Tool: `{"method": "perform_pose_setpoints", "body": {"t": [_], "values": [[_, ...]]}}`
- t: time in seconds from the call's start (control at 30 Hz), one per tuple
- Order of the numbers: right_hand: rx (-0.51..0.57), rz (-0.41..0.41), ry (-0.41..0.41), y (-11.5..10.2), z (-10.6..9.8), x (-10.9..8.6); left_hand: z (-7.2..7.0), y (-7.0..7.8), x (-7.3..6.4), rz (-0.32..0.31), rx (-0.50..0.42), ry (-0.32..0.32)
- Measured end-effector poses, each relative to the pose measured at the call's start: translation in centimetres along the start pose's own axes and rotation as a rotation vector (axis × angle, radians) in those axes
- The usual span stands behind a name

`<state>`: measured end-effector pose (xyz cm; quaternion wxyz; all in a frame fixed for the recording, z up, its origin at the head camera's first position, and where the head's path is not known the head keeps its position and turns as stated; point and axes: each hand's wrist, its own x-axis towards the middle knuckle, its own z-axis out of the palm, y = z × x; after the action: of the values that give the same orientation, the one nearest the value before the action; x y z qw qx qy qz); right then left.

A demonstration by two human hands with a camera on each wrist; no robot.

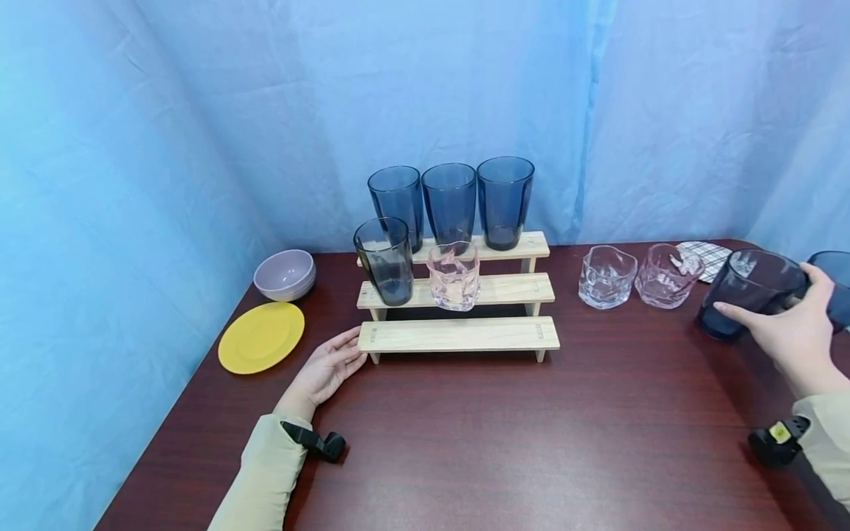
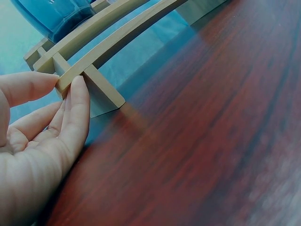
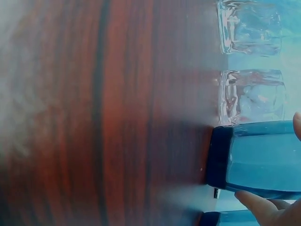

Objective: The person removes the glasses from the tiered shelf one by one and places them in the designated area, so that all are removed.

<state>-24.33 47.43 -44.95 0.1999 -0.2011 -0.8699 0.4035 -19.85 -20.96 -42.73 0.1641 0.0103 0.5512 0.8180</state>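
Note:
My left hand point(image 1: 330, 369) pinches the left end of the lowest board of a three-tier wooden shelf point(image 1: 458, 335), thumb and fingertips at its edge in the left wrist view. Three blue glasses point(image 1: 449, 203) stand on the top tier. On the middle tier are a grey-tinted glass point(image 1: 388, 269) at the left and a pink wavy tumbler point(image 1: 454, 279) beside it. At the far right, my right hand point(image 1: 797, 332) grips a dark blue glass point(image 1: 737, 295) round its side. Whether that glass's base point(image 3: 218, 157) touches the table I cannot tell.
A clear tumbler point(image 1: 607, 279) and a pinkish tumbler point(image 1: 666, 279) stand left of the gripped glass. Another blue glass point(image 1: 838, 284) is at the right edge, and a white grid-patterned piece point(image 1: 707, 258) lies behind. A lilac bowl point(image 1: 285, 274) and yellow plate point(image 1: 262, 338) are at the left.

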Motion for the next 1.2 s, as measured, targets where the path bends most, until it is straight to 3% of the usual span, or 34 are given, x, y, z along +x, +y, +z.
{"method": "perform_pose_setpoints", "body": {"t": [0.6,0.93,1.07,1.2], "values": [[-0.040,0.050,-0.020,0.5,-1.7,-0.8,0.0,0.0,-0.1,-0.029,-0.019,0.019],[-0.033,-0.005,-0.002,-0.1,-2.0,-3.6,0.1,0.0,-0.2,-0.014,-0.020,0.012],[-0.021,-0.050,-0.031,-2.4,-2.1,-5.9,0.1,0.0,-0.1,-0.017,-0.021,0.015],[-0.002,-0.079,-0.096,-7.6,-2.7,-9.3,0.1,0.0,0.1,-0.018,-0.018,0.012]]}}
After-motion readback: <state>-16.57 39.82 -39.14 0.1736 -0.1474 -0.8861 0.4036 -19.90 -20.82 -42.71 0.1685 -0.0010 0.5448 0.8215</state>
